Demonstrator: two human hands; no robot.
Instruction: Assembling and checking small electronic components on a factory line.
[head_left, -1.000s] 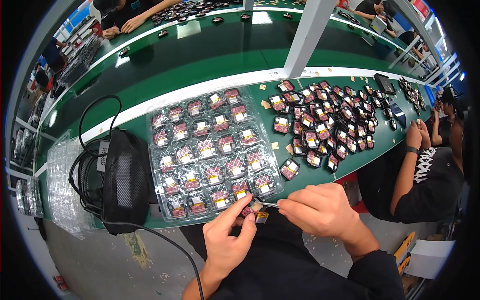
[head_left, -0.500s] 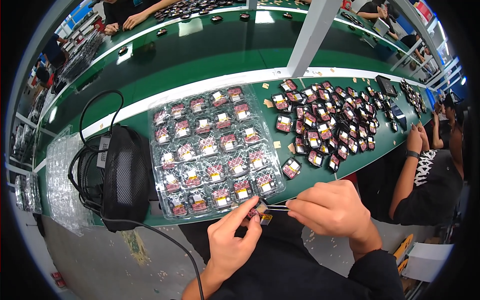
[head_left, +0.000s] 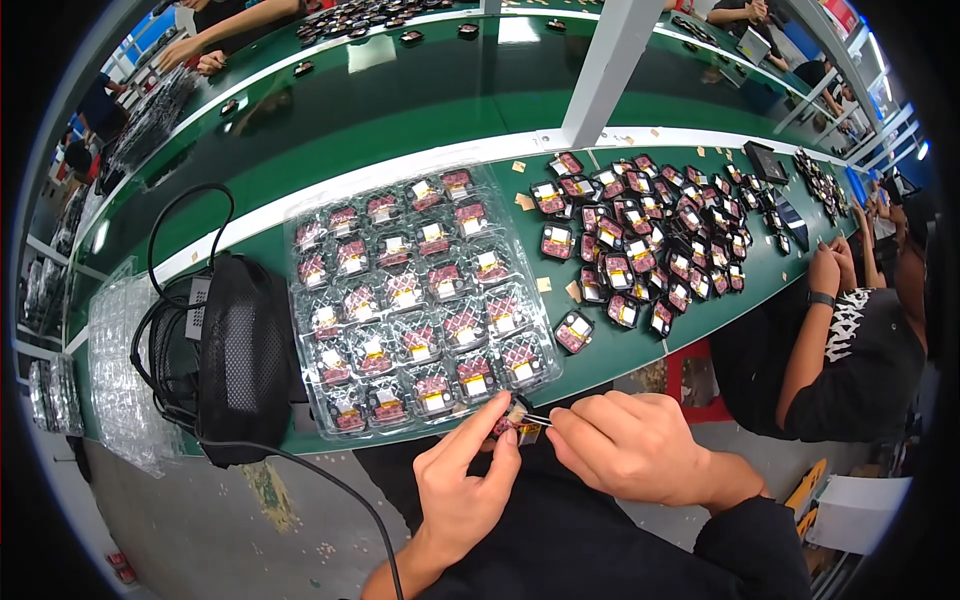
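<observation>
Head view: left hand (head_left: 462, 492) pinches small dark part (head_left: 517, 424) between thumb and forefinger, at near edge of green counter (head_left: 420, 120). Right hand (head_left: 628, 444) fingers clenched on thin tweezers (head_left: 537, 419), tip touching part. Clear blister tray (head_left: 417, 296) of filled cells just beyond hands. Loose parts pile (head_left: 650, 240) far right. Black mesh pouch (head_left: 243, 355) left of tray.

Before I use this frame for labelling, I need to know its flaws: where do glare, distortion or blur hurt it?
Head view: fisheye bends the white bench edge and leaves black corners; ceiling lights glare on the green conveyor belt and glint on the clear blister tray; the left hand and right hand are fairly sharp, but the small part they pinch is too tiny to resolve.
</observation>
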